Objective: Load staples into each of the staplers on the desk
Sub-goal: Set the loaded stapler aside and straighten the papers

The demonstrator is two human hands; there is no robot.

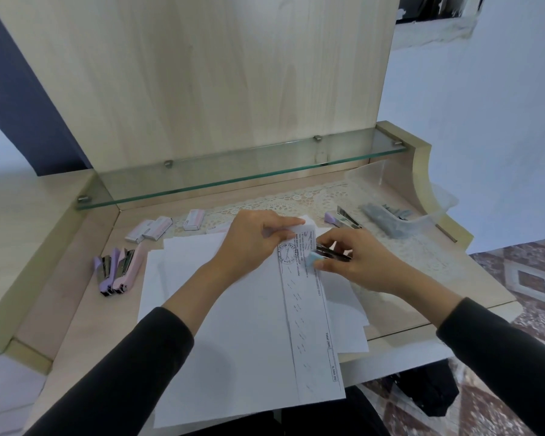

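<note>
**Presently on the desk: hands, papers, staplers, staple boxes**

1. Sleeves, dark, two. Both forearms reach from the near edge over the desk [76,297].

2. Papers [239,335], white, a loose overlapping stack across the middle of the desk, the near edge hanging past the front. One printed sheet [309,313] with a round stamp lies on top, running near to far.

3. Left hand [252,243]. Fingers closed, pinching the far top corner of the printed sheet, which is lifted and folded slightly.

4. Right hand [356,259]. Fingers wrapped around a blue stapler [324,257], its pale blue end and dark metal body showing between thumb and fingers. The stapler's mouth sits at the right edge of the printed sheet, just beside the left hand's fingertips. Whether it bites the paper cannot be told.

5. Staplers, left group: one lilac [105,269], one pink [128,266], side by side and touching, lying left of the papers, metal channels exposed.

6. Staple boxes [150,229], small, pale pink and white, several in a loose row beyond the papers at left; one more [193,219] stands nearer the centre.

7. Stapler, far right: lilac-ended [343,218], opened, on a lace mat [296,199].

8. Clear tray [428,215], far right corner, holding grey metal pieces [384,219]; too blurred to identify.

9. Glass shelf [233,174], above the desk's back, fixed to a wood panel [202,73].
</note>
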